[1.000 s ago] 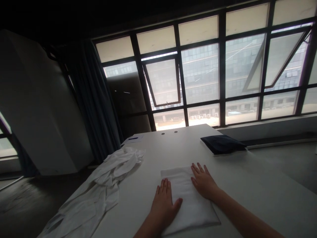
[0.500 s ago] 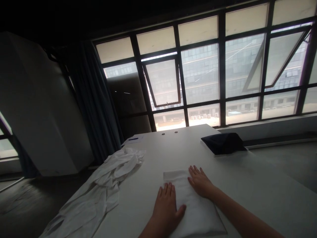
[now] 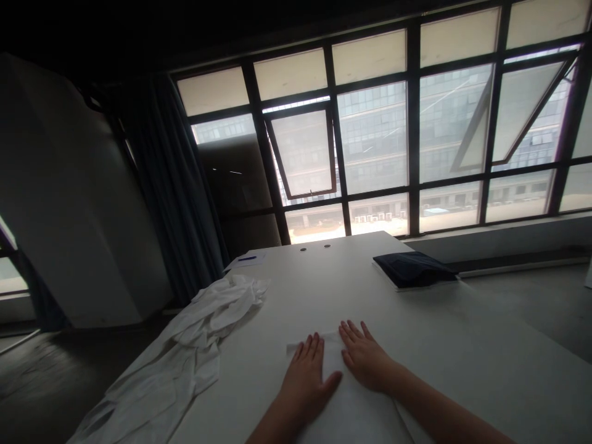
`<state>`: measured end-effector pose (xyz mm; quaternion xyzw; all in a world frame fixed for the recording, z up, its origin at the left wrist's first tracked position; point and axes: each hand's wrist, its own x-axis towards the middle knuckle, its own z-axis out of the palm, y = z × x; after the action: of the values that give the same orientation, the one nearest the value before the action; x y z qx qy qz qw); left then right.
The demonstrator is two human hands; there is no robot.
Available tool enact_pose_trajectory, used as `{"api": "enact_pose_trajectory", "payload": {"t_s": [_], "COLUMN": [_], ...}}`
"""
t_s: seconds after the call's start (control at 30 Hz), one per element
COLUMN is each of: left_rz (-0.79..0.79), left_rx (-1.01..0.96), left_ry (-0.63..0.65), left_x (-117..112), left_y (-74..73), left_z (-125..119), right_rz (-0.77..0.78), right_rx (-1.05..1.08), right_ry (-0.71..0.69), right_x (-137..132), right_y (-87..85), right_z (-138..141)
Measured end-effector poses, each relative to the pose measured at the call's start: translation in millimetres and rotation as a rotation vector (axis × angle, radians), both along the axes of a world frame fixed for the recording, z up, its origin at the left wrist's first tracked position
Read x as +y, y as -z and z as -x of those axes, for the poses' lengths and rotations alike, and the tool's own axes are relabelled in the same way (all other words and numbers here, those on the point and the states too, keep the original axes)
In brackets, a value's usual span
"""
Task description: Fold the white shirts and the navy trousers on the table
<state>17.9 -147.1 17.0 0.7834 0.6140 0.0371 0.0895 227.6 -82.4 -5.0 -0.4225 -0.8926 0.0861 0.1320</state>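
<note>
A folded white cloth point(image 3: 354, 407) lies on the white table point(image 3: 296, 290) close in front of me. My left hand point(image 3: 308, 376) rests flat on its left side, fingers stretched forward and thumb out to the right. On the cloth's far right part lies my right hand point(image 3: 365, 357), palm down with its fingers extended. Neither hand grips anything. Parts of the cloth are covered by the hands, and its near end runs out of view.
Crumpled white cloth point(image 3: 198, 345) is heaped along the table's left edge. Dark blue folded fabric point(image 3: 411, 268) sits at the right edge. A blue pen point(image 3: 247, 258) lies on paper point(image 3: 254, 262) at the far left corner. Windows point(image 3: 374, 135) stand behind the table.
Both hands have shifted slightly left on the folded cloth, and the right hand is nearer the left one. The cloth's far edge has moved left and nearer. The dark blue fabric now lies flatter.
</note>
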Motion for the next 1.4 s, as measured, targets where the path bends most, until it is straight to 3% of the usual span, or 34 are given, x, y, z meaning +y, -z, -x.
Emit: {"api": "enact_pose_trajectory", "payload": {"t_s": [0.13,0.27,0.33,0.5,0.57,0.63,0.73,0.8,0.9,0.97,1.03,1.17,1.4], "left_rz": [-0.023,-0.028,-0.026,-0.041,-0.058,-0.086,-0.211,-0.363,-0.498,-0.450,-0.365,-0.255,-0.297], "left_rx": [0.086,0.108,0.129,0.147,0.143,0.144,0.150,0.128,0.009,-0.076,-0.112,-0.124,-0.201], "left_ry": [-0.146,-0.190,-0.214,-0.295,-0.325,-0.363,-0.412,-0.352,-0.066,0.148,0.280,0.308,0.216], "left_x": [2,8,12,21,22,22,22,21,17,13,7,-1,6], "left_y": [-0.4,3.1,3.4,2.2,4.5,8.0,10.2,7.4,-0.2,-4.0,-6.0,-7.9,-8.7], "left_z": [22,31,37,59,64,67,68,69,67,62,54,38,32], "right_rz": [-0.010,-0.089,-0.118,-0.281,-0.307,-0.256,-0.083,0.057,0.206,0.224,0.187,0.055,-0.100], "right_rx": [-0.002,0.078,0.134,0.116,0.098,0.101,0.148,0.173,0.169,0.117,0.063,-0.014,-0.139], "right_ry": [0.054,-0.094,-0.198,-0.467,-0.520,-0.556,-0.650,-0.689,-0.557,-0.413,-0.248,0.023,-0.014], "right_x": [-5,-37,-57,-83,-81,-77,-69,-61,-40,-23,-8,1,-12], "right_y": [-14.8,-24.1,-10.9,53.5,62.0,49.8,5.9,-24.1,-51.4,-58.7,-61.8,-62.2,-40.1], "right_z": [-8,7,28,83,86,75,44,25,4,-7,-18,-31,-6]}}
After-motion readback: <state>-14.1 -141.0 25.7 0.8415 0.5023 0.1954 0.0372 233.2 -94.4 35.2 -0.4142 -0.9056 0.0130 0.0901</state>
